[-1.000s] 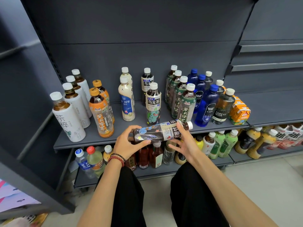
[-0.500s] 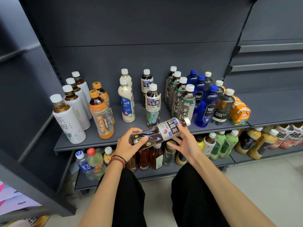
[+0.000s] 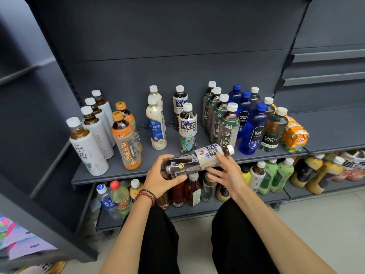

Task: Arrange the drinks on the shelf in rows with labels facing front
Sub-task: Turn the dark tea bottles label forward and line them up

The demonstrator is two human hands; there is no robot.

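Nearest the camera, two knees in black trousers [image 3: 154,244] are seen, and a red and black beaded bracelet [image 3: 147,195] is worn on the left wrist. The left hand [image 3: 160,176] is wrapped round the base of a clear plastic bottle of dark tea with a grey label and white cap [image 3: 189,163]. The neck end of the bottle is held between the thumb and fingers of the right hand [image 3: 229,176]. The bottle is held almost on its side over the front edge of the dark grey metal shelf [image 3: 154,159], with the cap pointed to 2 o'clock. Just beyond it, at 12 o'clock, a matching upright tea bottle with a green cartoon figure [image 3: 187,129] is set, with a second one [image 3: 180,103] behind. Towards 11 o'clock a row of cream milk-tea bottles [image 3: 156,125] is found. At 10 o'clock orange-labelled tea bottles [image 3: 126,141] are lined up, and white-sleeved tea bottles [image 3: 87,147] are ranged beyond them. At 1 o'clock green-labelled tea bottles [image 3: 229,125] are ranked in a row. Blue soda bottles [image 3: 254,131], a dark smoky soda bottle [image 3: 274,131] and orange juice cartons [image 3: 294,135] are placed towards 2 o'clock.
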